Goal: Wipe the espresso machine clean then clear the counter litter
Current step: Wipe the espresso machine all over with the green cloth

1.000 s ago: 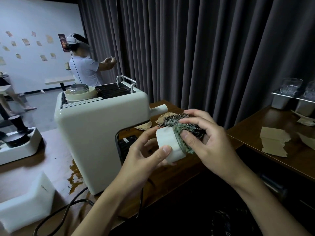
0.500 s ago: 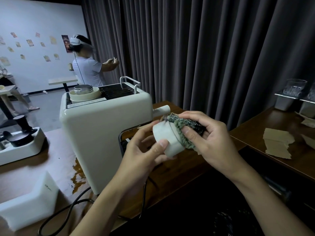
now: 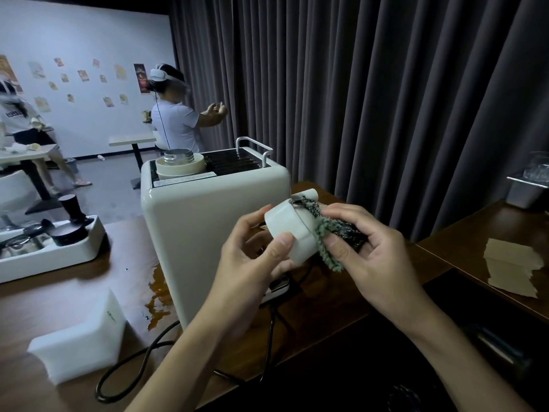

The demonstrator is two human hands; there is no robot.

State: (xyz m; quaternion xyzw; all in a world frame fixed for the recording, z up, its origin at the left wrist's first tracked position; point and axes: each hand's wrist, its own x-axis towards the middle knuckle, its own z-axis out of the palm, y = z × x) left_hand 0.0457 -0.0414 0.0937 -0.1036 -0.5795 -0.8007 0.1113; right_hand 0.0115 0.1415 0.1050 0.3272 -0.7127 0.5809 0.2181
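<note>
The cream espresso machine [image 3: 202, 227] stands on the wooden counter [image 3: 44, 295], seen from its side. In front of it my left hand [image 3: 252, 263] grips a small white cylindrical cup-like part [image 3: 289, 230] between thumb and fingers. My right hand [image 3: 365, 251] holds a green and dark knitted cloth [image 3: 329, 233] bunched against the part's open end, thumb pressing the cloth onto its rim. Torn brown paper pieces [image 3: 511, 270] lie on the side counter at the right.
A brown liquid spill [image 3: 157, 298] pools at the machine's base beside a white box [image 3: 80, 343]. A black power cord [image 3: 130, 361] loops across the counter. A white tray with a tamper [image 3: 56, 248] sits at the left. Glasses in metal tubs [image 3: 528, 182] stand far right. Two people are behind.
My view has shifted so the machine sits more to the right in frame. Both hands have risen slightly with the white part and cloth, which now overlap the machine's side.
</note>
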